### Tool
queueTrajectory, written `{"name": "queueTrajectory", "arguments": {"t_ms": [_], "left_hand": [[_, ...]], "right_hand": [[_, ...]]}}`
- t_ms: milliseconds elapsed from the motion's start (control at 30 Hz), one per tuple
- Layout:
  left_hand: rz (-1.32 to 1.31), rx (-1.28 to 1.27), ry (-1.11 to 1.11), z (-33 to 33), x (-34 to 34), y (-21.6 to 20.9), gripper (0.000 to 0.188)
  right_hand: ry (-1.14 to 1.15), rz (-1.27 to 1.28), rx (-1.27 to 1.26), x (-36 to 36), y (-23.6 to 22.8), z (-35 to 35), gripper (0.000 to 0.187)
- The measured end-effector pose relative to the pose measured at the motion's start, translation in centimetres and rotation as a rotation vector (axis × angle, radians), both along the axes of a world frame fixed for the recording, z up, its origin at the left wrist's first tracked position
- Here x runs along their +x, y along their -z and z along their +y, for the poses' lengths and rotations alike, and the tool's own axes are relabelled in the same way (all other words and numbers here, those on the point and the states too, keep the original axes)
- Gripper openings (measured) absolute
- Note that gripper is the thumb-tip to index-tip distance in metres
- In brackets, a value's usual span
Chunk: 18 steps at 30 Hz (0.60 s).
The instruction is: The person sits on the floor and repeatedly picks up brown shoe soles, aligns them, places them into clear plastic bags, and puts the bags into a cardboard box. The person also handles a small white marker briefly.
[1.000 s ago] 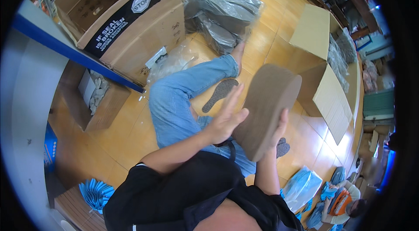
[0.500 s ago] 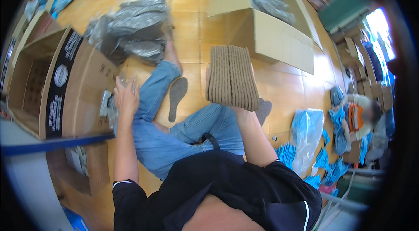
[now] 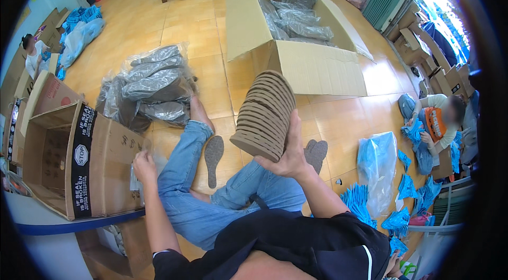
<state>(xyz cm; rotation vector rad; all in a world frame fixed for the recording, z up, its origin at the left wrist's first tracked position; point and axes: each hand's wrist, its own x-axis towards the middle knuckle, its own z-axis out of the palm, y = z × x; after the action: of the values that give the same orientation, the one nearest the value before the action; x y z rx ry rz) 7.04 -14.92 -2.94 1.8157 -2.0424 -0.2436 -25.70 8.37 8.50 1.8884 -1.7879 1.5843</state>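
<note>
A thick stack of brown-grey shoe insoles stands tilted in my right hand, whose fingers wrap its lower end and right side. My left hand is closed in a pinch beside the cardboard box on the left, with thin clear plastic at its fingers that looks like a bag. On the floor between my legs lies a single grey insole. A few more grey insoles lie just right of my knee.
Bagged insoles are heaped by my foot. Ahead stands an open carton with more bags inside. An open cardboard box rests on a blue-edged surface at left. At right are a plastic sack, blue pieces and a seated person.
My left hand has gone from spread fingers to a pinch at the clear plastic. The insole stack has turned and tilted in my right hand. The view has swung upward, showing more room ahead.
</note>
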Motion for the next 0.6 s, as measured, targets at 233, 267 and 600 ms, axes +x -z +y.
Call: {"name": "queueTrajectory", "arguments": {"t_ms": [233, 267, 600], "left_hand": [[0.547, -0.311, 0.581, 5.4, -8.3, -9.1, 0.038], [0.498, -0.327, 0.636, 6.2, -9.3, -9.9, 0.040], [0.441, -0.105, 0.904, 9.0, -13.0, -10.2, 0.044]], "right_hand": [[-0.447, -0.864, 0.406, 1.7, -1.0, 1.4, 0.114], [-0.499, -0.895, 0.429, 1.9, -1.2, 1.8, 0.113], [-0.651, -0.790, 0.662, 0.8, -1.8, 5.7, 0.115]]}}
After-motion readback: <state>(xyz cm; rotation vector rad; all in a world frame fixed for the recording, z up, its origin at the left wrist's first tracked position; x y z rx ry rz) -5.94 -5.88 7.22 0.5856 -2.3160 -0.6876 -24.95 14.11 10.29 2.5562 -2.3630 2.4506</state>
